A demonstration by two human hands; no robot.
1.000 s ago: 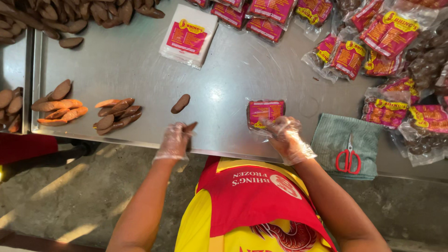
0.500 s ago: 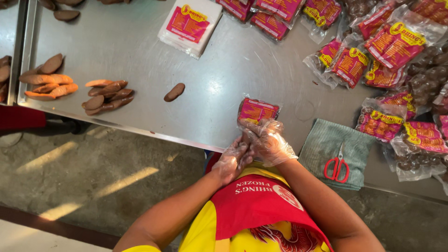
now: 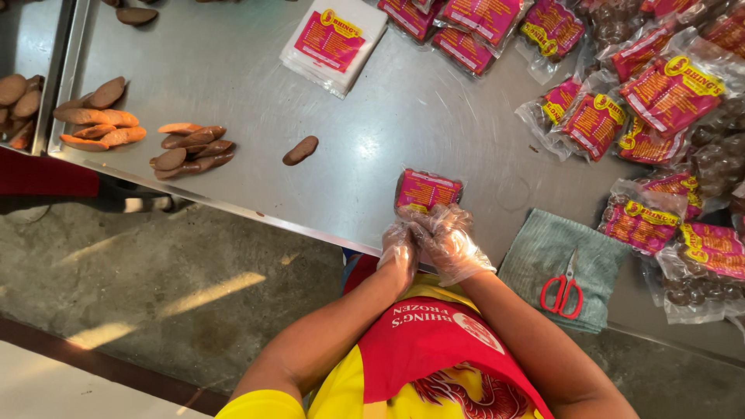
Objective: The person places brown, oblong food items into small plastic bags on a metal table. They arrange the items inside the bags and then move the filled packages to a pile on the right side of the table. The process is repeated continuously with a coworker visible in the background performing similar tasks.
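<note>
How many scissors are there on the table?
1. The red-handled scissors lie on the green cloth at the table's near edge, right of the right hand. More could be hidden under the filled packets piled to the right.

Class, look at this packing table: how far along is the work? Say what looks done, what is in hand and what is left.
Done: many filled packs lie heaped at the right. In hand: both gloved hands, left hand and right hand, meet at the near end of one filled pack at the table edge. Left: loose sausages lie unpacked at the left, and a stack of empty bags waits.
</note>
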